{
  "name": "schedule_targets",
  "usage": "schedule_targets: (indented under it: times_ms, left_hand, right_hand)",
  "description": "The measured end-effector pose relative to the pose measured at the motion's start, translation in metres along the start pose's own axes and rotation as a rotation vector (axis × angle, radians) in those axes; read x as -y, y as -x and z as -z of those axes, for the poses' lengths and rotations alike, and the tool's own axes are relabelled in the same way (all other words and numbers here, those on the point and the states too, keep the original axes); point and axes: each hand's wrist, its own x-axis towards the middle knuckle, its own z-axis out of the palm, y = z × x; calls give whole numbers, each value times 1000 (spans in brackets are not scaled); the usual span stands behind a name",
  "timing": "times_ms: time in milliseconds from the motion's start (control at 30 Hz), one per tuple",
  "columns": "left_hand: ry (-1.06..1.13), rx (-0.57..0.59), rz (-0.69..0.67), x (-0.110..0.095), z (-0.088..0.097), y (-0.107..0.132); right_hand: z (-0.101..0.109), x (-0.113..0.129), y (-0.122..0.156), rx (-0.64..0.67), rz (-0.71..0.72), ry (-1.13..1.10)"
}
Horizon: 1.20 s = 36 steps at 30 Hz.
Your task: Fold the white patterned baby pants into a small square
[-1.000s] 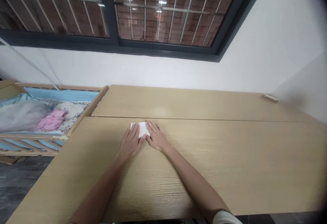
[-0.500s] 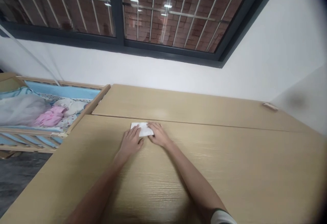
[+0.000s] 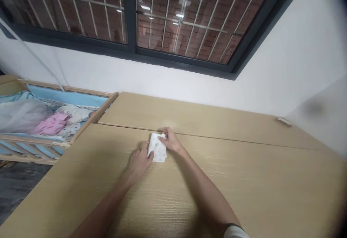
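Observation:
A folded white cloth [image 3: 157,147] with a faint grey print lies on the light wood-grain table [image 3: 230,183], near the seam between its two boards. My left hand [image 3: 139,164] grips its left edge, with the thumb against the side. My right hand [image 3: 169,139] pinches its upper corner from the far side. I cannot tell whether the cloth rests on the table or is slightly raised.
A wooden crib [image 3: 92,117] with blue padding, pink and white fabric and grey netting stands past the table's left edge. A small wooden piece [image 3: 284,122] lies on the far right corner. A white wall and a barred window rise behind. Dark floor shows at lower left.
The white packet has turned from lying crosswise to running lengthwise, and its printed face now shows. My right hand has moved to its far upper corner, and my left hand grips its side.

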Motion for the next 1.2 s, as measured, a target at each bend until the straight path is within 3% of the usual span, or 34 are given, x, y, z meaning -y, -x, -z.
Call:
schedule_targets:
  times_ms: [100, 233, 300, 400, 533, 733, 867, 1000, 1100, 1200]
  left_hand:
    - [-243, -103, -107, -5, 0, 6]
    - [-250, -164, -364, -16, -12, 23]
    - [-233, -127, -450, -22, -27, 37]
    - [-272, -65, -466, -27, -47, 53]
    - [-330, -21, -464, -27, -54, 57]
    - [-350, -57, -446, -25, -55, 52]
    - [-318, -61, -466, -24, -53, 50]
    - [-237, -52, -453, -16, -32, 33]
    - [-278, -125, -312, -7, -12, 15]
    - [-369, -174, -160, -2, -5, 4]
  right_hand:
    - [-8, -6, -1, 3, 41, 90]
    - [-1, 21, 12, 49, 241, 247]
    - [5, 40, 26, 190, 349, 298]
    - [8, 58, 47, 470, 444, 316]
    - [3, 49, 54, 636, 426, 330]
    - [3, 6, 14, 501, 412, 449]
    - [1, -9, -4, 433, 394, 501]
    - [-4, -9, 4, 303, 391, 569]
    - [-5, -4, 18, 117, 323, 656]
    - [-6, 1, 27, 8, 234, 731]
